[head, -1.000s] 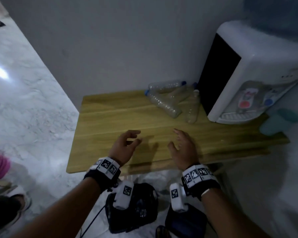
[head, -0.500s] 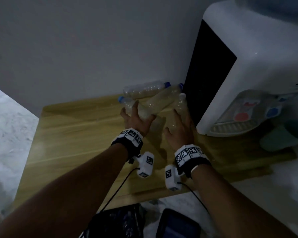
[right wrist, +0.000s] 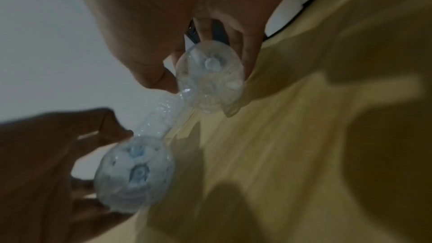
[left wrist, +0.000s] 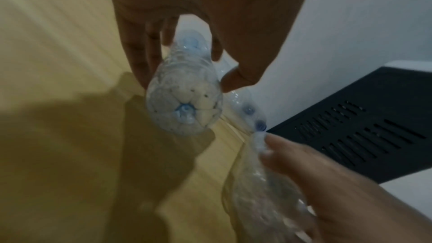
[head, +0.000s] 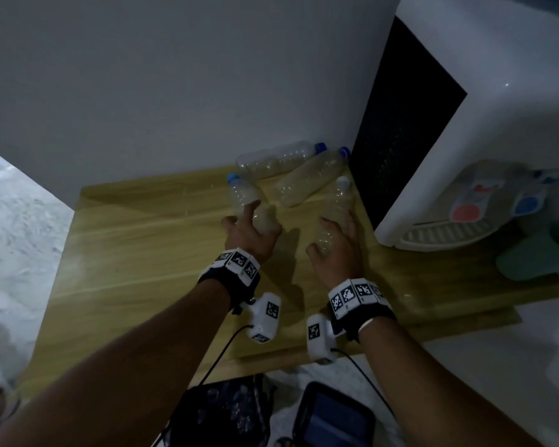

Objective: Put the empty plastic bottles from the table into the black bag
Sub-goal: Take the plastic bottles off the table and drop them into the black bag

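Note:
Several clear empty bottles lie at the back of the wooden table point(head: 142, 253), against the wall. My left hand point(head: 252, 217) grips the blue-capped bottle point(head: 241, 196), whose base faces the camera in the left wrist view point(left wrist: 184, 106). My right hand point(head: 333, 233) grips the white-capped bottle point(head: 338, 201) beside the dispenser; the right wrist view shows the base of this white-capped bottle point(right wrist: 210, 78). Two more blue-capped bottles point(head: 278, 159) point(head: 310, 182) lie behind, untouched. The black bag point(head: 226, 411) sits on the floor below the table's front edge.
A white water dispenser point(head: 484, 108) with a black side panel stands on the table close to my right hand. A teal cup point(head: 536, 253) lies at the right end of the table. A dark case point(head: 333, 417) is on the floor next to the bag.
Both hands went from the table's front edge to the bottles at the back and curled round one each. The head view moved in closer.

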`<state>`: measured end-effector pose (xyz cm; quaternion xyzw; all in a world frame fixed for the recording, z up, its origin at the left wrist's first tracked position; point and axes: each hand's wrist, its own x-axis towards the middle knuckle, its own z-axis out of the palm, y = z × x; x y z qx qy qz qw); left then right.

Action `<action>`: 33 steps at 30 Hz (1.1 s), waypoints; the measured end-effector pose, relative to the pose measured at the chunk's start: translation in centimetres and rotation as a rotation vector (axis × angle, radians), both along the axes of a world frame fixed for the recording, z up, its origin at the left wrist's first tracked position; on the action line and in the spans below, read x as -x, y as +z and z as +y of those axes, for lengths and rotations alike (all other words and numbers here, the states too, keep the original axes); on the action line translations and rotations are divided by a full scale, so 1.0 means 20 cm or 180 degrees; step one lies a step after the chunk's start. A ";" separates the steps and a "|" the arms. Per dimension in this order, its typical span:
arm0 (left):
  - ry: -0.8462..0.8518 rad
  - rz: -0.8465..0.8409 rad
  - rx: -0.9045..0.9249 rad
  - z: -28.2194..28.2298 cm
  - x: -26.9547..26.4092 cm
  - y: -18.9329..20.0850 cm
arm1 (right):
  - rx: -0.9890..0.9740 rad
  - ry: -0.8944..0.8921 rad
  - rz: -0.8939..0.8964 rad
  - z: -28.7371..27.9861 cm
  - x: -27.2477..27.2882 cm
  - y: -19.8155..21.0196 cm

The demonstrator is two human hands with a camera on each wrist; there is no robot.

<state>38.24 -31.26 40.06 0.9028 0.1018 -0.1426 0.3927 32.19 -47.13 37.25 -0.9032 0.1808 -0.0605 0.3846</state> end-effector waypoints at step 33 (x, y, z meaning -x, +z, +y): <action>0.1150 0.1123 0.1582 1.66 2.33 -0.65 | -0.1424 0.0932 0.1067 1.17 2.10 -0.60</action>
